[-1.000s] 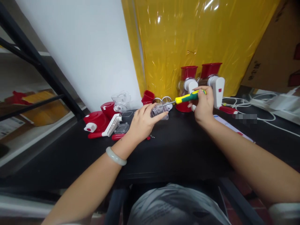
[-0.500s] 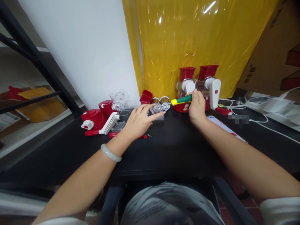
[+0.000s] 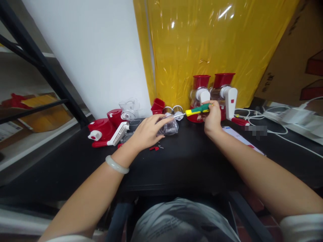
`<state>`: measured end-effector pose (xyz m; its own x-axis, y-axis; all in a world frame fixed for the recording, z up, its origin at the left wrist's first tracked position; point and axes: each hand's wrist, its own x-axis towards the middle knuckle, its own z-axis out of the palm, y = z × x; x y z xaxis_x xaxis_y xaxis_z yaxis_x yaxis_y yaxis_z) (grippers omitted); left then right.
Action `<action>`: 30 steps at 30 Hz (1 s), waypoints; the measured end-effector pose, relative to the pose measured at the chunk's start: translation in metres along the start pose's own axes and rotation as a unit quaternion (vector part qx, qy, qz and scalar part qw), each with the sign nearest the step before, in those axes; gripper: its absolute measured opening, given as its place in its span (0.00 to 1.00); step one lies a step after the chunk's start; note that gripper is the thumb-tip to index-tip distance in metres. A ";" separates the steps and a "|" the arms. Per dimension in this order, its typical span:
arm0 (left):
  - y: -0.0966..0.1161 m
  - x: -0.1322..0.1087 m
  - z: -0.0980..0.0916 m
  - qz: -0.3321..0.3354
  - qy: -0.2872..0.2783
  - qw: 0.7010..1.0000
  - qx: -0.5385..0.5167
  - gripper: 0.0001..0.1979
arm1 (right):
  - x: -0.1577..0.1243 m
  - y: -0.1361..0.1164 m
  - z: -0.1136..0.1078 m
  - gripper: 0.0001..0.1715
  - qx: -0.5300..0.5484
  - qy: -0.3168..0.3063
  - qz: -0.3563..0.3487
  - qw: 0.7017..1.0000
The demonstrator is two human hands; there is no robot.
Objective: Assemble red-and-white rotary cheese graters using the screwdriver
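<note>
My right hand (image 3: 212, 117) is closed round the green and yellow handle of a screwdriver (image 3: 198, 109). Its metal shaft points left, with the tip at the fingers of my left hand (image 3: 149, 131). That hand grips a clear plastic part (image 3: 172, 127) just above the black table; the fingers cover part of it. Small red pieces (image 3: 153, 148) and a few screws (image 3: 160, 147) lie below my left fingertips. Behind the part stand two metal grater drums (image 3: 178, 112) with white ends and a red hopper (image 3: 157, 105).
Two red and white rotary graters (image 3: 225, 92) stand at the back right, beside a phone (image 3: 242, 139) and white cables (image 3: 274, 129). Red bases (image 3: 102, 129), a white crank handle (image 3: 118, 133) and a clear housing (image 3: 130, 108) sit at the left of the table (image 3: 176, 168).
The clear part has turned and sits slightly lower, with more of it showing. My left hand has shifted a little left, its fingers now by the screwdriver tip. The screwdriver handle has rotated, showing more yellow.
</note>
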<state>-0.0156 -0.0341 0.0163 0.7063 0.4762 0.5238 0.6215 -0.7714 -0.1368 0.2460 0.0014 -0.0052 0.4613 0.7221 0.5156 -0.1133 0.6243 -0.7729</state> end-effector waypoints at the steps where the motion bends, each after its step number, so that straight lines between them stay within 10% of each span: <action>1: -0.001 0.000 -0.001 -0.007 0.003 1.000 -0.018 0.39 | 0.000 0.000 0.000 0.10 -0.002 0.001 0.002 1.000; 23: -0.026 -0.003 0.004 -0.075 0.030 0.986 -0.148 0.43 | 0.018 0.002 0.010 0.27 -0.045 -0.015 0.071 0.996; 30: -0.031 -0.006 0.010 -0.086 0.046 0.982 -0.165 0.43 | 0.029 0.003 0.021 0.13 -0.023 -0.007 0.144 0.989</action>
<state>-0.0357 -0.0090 0.0089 0.5577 0.5826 0.5912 0.5745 -0.7851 0.2317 0.2409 0.0308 0.0147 0.4032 0.8723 0.2766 -0.1976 0.3781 -0.9044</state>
